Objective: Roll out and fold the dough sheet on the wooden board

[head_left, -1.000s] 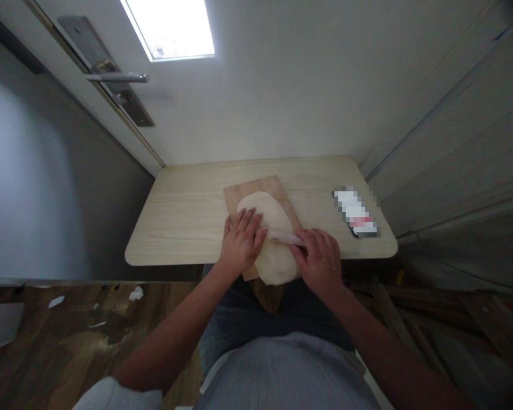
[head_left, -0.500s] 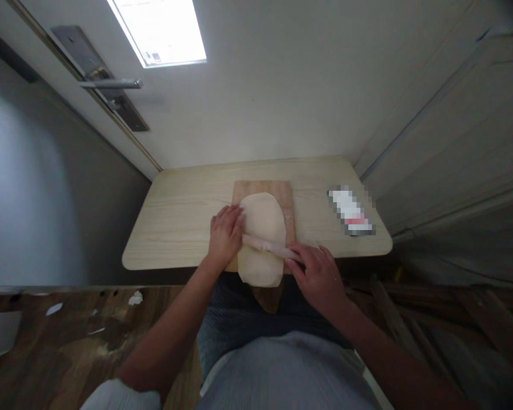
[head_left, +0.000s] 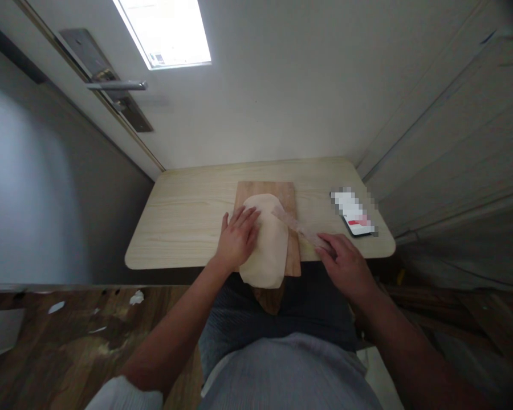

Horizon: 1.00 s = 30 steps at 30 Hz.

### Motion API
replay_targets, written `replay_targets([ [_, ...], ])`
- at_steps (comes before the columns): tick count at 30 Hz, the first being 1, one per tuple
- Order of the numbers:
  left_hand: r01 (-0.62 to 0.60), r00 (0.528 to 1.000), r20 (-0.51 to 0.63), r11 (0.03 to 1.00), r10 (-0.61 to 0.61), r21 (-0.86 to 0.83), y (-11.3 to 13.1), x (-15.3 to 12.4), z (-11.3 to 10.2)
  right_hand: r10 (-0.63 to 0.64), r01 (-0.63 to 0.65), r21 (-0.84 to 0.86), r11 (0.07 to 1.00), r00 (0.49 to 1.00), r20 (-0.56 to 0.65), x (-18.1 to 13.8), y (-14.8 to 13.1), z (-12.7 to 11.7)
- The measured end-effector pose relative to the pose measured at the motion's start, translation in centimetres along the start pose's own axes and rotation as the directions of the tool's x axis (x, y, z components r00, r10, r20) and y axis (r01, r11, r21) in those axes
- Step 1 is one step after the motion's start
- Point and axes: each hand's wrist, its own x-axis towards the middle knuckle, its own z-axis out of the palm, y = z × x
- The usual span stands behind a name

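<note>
A long oval sheet of rolled dough (head_left: 267, 245) lies on a wooden cutting board (head_left: 291, 199), its near end hanging past the board's front edge. My left hand (head_left: 239, 233) rests with fingers spread on the left side of the dough. Off to the right, my right hand (head_left: 344, 265) grips one end of a pale rolling pin (head_left: 301, 229). The pin slants away to the upper left, its far tip over the dough's right edge. Whether that tip touches the dough I cannot tell.
The board sits on a light wooden table (head_left: 188, 216) with rounded corners, pushed up to a white door. A phone (head_left: 354, 213), partly blurred out, lies at the table's right. A metal door handle (head_left: 117, 85) juts out at upper left. Scraps (head_left: 137, 297) litter the floor.
My left hand has let go of the rolling pin and moved onto the dough. My right hand has drawn the pin to the right, off the middle of the sheet.
</note>
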Motion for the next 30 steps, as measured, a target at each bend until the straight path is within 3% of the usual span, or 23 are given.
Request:
replay_targets([
  [3,-0.082,0.994,0.078,0.995,0.077,0.059,0.6,-0.4,0.2,0.023,-0.023,0.006,1.0,1.0,-0.021,0.7,0.3,-0.1],
  [10,-0.089,0.991,0.103,0.993,0.08,0.079,0.9,-1.7,0.0,-0.011,0.01,0.027,1.0,0.999,0.05,1.1,-0.8,1.3],
  [19,0.011,0.999,0.031,0.998,-0.013,0.067,0.9,-3.7,-0.8,-0.033,0.031,0.013,0.999,0.995,0.097,1.1,-1.8,1.5],
  [30,0.086,0.996,0.029,0.992,-0.089,0.095,-2.1,-3.9,-1.5,-0.13,0.133,0.002,0.991,0.962,0.242,1.7,-2.5,0.6],
])
